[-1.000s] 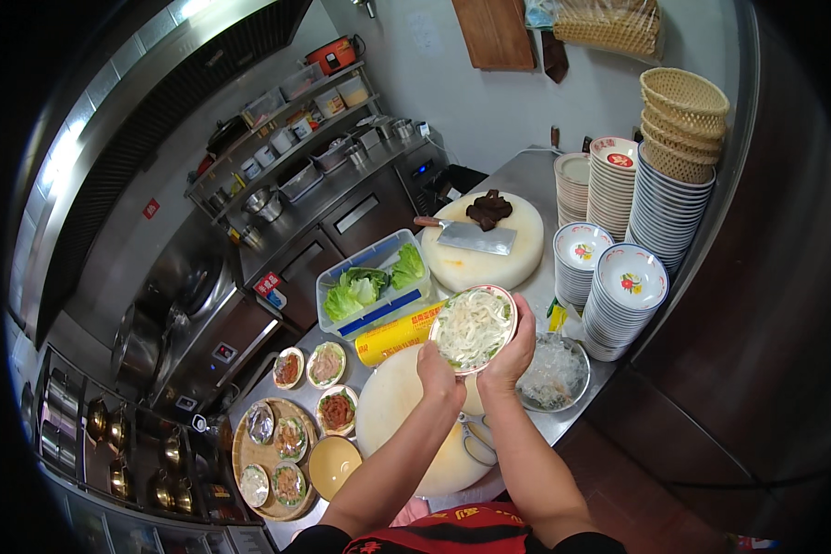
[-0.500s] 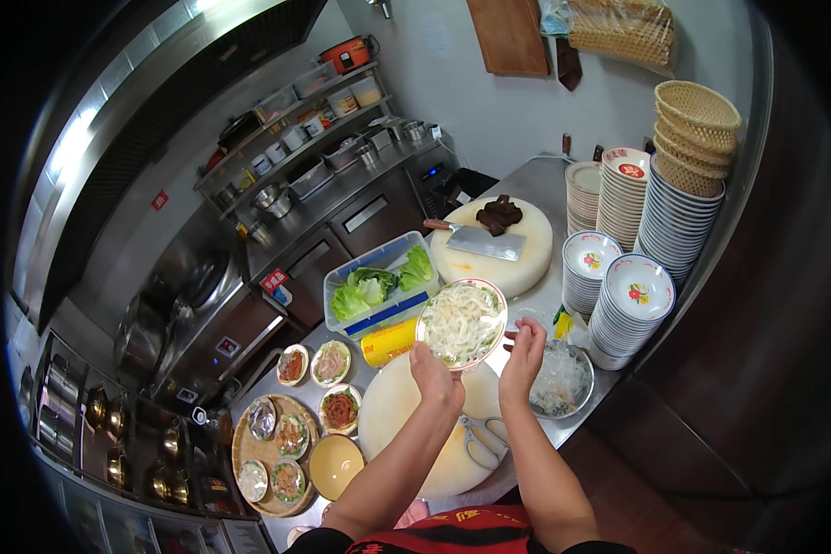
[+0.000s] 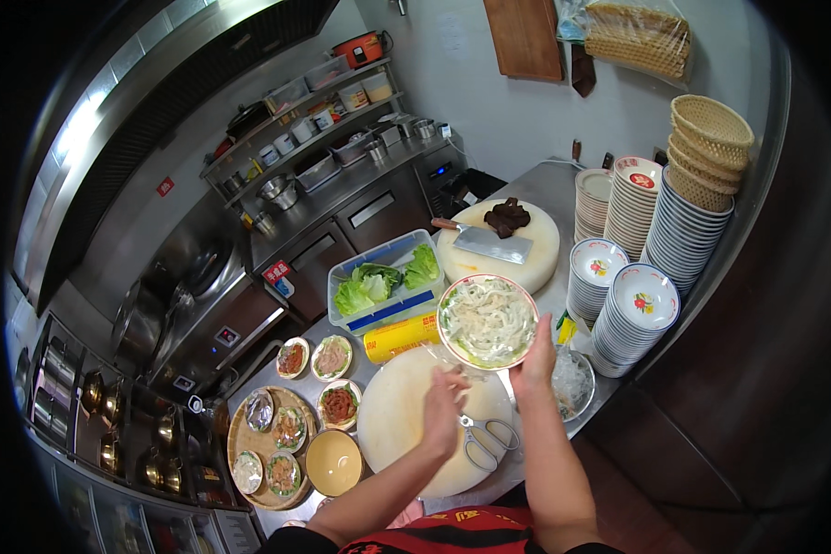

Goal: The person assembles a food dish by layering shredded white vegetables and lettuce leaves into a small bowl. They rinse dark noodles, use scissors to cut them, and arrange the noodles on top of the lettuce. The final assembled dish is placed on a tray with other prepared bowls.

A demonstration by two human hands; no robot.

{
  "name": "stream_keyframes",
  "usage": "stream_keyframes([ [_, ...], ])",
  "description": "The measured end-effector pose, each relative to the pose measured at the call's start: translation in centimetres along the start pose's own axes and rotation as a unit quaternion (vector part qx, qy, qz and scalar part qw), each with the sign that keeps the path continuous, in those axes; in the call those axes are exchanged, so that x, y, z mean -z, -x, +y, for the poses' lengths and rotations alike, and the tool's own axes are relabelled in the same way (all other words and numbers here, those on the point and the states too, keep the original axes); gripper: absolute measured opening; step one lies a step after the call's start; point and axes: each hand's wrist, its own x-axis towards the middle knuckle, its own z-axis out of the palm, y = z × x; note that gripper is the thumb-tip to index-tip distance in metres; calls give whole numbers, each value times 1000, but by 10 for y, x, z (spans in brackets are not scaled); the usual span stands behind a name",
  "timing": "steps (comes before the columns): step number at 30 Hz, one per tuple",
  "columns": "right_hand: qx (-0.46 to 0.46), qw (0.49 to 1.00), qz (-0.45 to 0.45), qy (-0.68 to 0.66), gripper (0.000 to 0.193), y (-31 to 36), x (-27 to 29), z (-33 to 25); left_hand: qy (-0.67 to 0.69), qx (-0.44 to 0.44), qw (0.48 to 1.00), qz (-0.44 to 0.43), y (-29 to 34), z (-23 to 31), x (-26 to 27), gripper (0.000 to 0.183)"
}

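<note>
In my head view, the step in hand looks to be handling one filled dish, held over the middle of the desk. My right hand is closed on its right and lower rim. My left hand is apart from it, just below – the fingers are bent and blurred, so I cannot tell whether they pinch anything. I judge that the next move calls for a level, steady hold, since with one hand on the rim the loose filling could slide.

The dish is round, pale and red-edged, heaped with limp, glossy whitish strips over a fringe of green. Beneath my left hand, toward the desk's near edge, lies a thick, smooth, cream round board, with grey loop-handled scissors on its right side. A bright yellow cylinder lies beyond, before a clear, straight-sided tub of crinkled lettuce.

Near the desk's left edge sit a coarse woven tray and a plain, smooth yellow bowl. By the right edge, a metal bowl holds a glassy, crumpled heap – what it is, I cannot tell – beside tall stacks of glazed, flower-painted bowls.
</note>
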Motion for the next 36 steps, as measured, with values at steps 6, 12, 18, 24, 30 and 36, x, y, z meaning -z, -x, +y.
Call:
stream_keyframes([
  [6, -156, 976, -140, 62, 50, -17, -4, -43, 123, 126, 963, -206, -71, 76, 61, 48],
  [12, -240, 954, -171, 61, 42, 0, -28, -21, 95, 198, 928, -300, -106, 92, 26, 50],
  [18, -258, 958, -126, 2, 39, 7, -9, -3, 68, 220, 947, -223, -91, 88, 26, 44],
  [24, -130, 972, -94, 169, 33, 7, -15, 6, 132, 213, 945, -210, -101, 63, 45, 43],
  [30, -196, 966, -87, 147, 43, 17, -2, -6, 245, 211, 933, -160, -120, 58, 62, 44],
  [36, -127, 987, -98, 32, 16, 22, 4, 7, 239, 194, 945, -113, -131, 59, 60, 50],
])
